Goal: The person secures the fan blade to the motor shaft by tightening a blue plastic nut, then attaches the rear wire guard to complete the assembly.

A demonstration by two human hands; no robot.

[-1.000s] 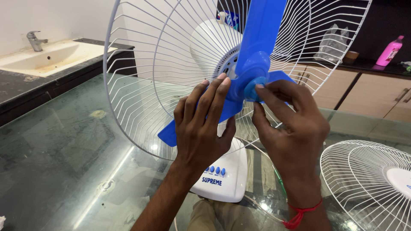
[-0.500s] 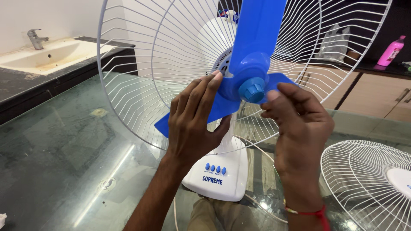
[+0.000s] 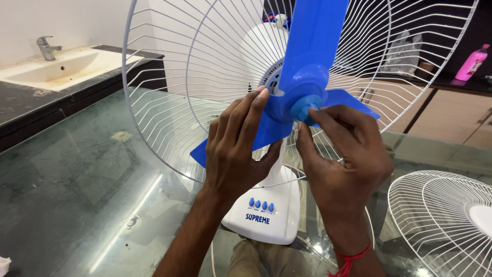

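Stretching across the whole lower view, the glass table [image 3: 77,205] is lying bare and open on the left, its far edge running just beside the dark counter [image 3: 31,110] that is carrying the white sink [image 3: 56,69] and its tap [image 3: 47,47]. Standing on the table near its front edge, the table fan is filling the middle: its white rear guard [image 3: 169,102] is spreading wide, its rim cutting off the top of the view and reaching low toward the glass on the left, so free room there is lying outside the wire ring. Inside the guard, the blue fan blade [image 3: 312,36] is sitting on the motor shaft, one wing rising upright, one sloping down left, one pointing right. The white fan base [image 3: 266,213] with its blue buttons is sitting below, between the two forearms. A second wire guard [image 3: 441,220] is lying flat on the table at the right, well apart from the fan but close to the right wrist. Wooden cabinets [image 3: 451,115] are standing behind, with a pink bottle [image 3: 471,61] on the ledge above them.

The left hand [image 3: 238,149] is pressing its spread fingers flat against the lower-left wing. The right hand [image 3: 341,156] is pinching the small blue hub cap [image 3: 302,109] at the blade's centre between thumb and fingertips.
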